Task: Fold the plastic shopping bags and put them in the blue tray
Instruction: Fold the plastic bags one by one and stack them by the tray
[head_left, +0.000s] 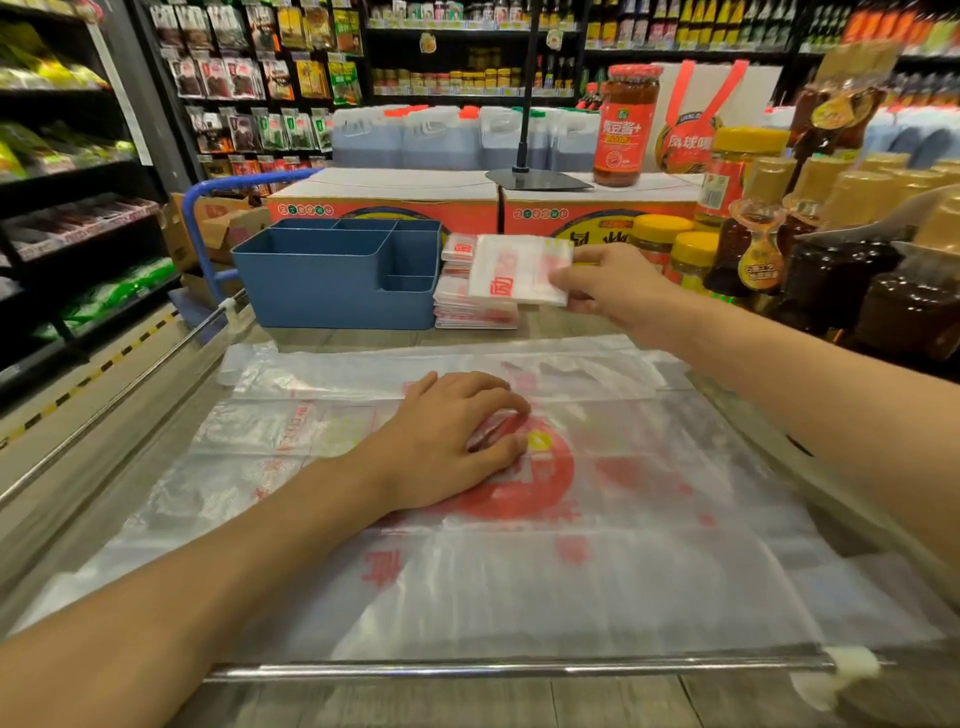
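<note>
Holding folded bag (519, 270) in right hand (613, 286), pinched at its right edge, hovering over stack of folded bags (475, 306) far side of desk (623, 696), just right of blue tray (332, 280). Tray compartments looking empty from here; stack sitting beside it, not in it. Pressing left hand (457, 441) flat, fingers relaxed, on unfolded bags (597, 545) spread across near desk, pinning them.

Handling, by judgement: film v. light, limp, slippery; folds prob. springing open if released loosely. Keeping grip across folded edge w/ thumb on top, fingers under. Flat bags likely sliding on each other, so palm pressure needed while creasing. Bottles (831, 249) crowding right side; watching elbow.
</note>
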